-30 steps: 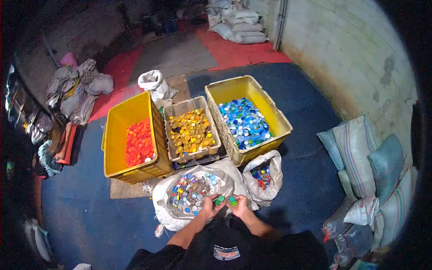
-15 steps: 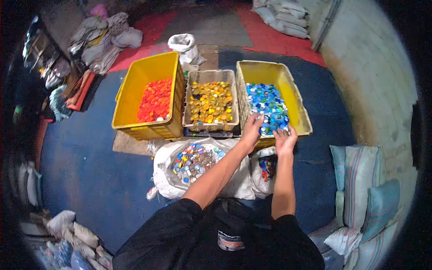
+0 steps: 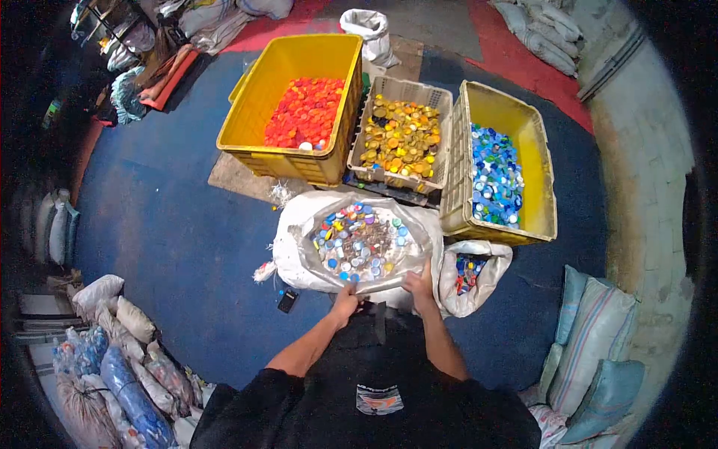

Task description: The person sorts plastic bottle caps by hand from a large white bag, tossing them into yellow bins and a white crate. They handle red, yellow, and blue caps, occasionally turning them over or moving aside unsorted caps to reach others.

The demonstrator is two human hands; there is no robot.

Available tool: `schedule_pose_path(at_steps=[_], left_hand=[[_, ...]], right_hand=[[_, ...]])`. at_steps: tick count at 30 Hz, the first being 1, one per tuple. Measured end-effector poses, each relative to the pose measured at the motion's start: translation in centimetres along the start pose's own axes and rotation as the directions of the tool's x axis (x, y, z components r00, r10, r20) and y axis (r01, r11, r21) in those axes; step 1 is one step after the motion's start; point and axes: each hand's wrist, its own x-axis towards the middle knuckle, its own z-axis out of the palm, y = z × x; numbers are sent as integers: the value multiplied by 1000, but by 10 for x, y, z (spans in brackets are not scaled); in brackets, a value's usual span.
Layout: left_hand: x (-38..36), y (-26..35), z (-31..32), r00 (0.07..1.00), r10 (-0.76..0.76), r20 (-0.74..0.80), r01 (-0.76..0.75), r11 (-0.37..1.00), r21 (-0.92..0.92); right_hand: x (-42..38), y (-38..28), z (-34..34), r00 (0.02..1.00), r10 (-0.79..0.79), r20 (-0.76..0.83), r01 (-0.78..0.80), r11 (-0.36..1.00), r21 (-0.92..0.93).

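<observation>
A large white sack lies in front of me with its mouth spread wide, holding mixed bottle caps and some brownish debris. My left hand is closed on the near rim of this sack, beside a blue cap. Farther right, my right hand grips the same rim, thumb pointing up along it. Behind the sack stand a yellow crate of red caps, a smaller pale crate of yellow and gold caps, and another yellow crate of blue, green and white caps.
A smaller white sack with coloured bits inside touches the big sack's right side. A small black device lies on the blue floor covering. Filled sacks lean at the right wall; bags pile up at lower left.
Both hands have left the crate of blue caps and come down toward me onto the big sack's near rim. The view has shifted left and downward.
</observation>
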Motion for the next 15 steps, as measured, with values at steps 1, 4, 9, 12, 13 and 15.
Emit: schedule_pose_path(at_steps=[1, 4, 9, 12, 13, 15], left_hand=[[2, -7, -10, 999, -15, 29, 15, 1000, 20], [-5, -9, -21, 995, -96, -16, 94, 991, -91], [-5, -11, -34, 998, -41, -41, 42, 999, 23], [-9, -16, -46, 996, 49, -69, -44, 997, 69], [-17, -5, -47, 993, 50, -104, -39, 994, 100], [-18, -6, -56, 988, 93, -127, -78, 990, 115]], right_hand=[[1, -9, 10, 998, 30, 47, -29, 999, -22], [39, 27, 24, 930, -361, 72, 345, 787, -511], [59, 23, 69, 881, -372, 293, 433, 381, -817], [79, 44, 89, 762, -489, 424, 580, 227, -782], [81, 46, 95, 746, -488, 453, 602, 204, -772], [89, 46, 107, 703, -499, 507, 647, 152, -747]])
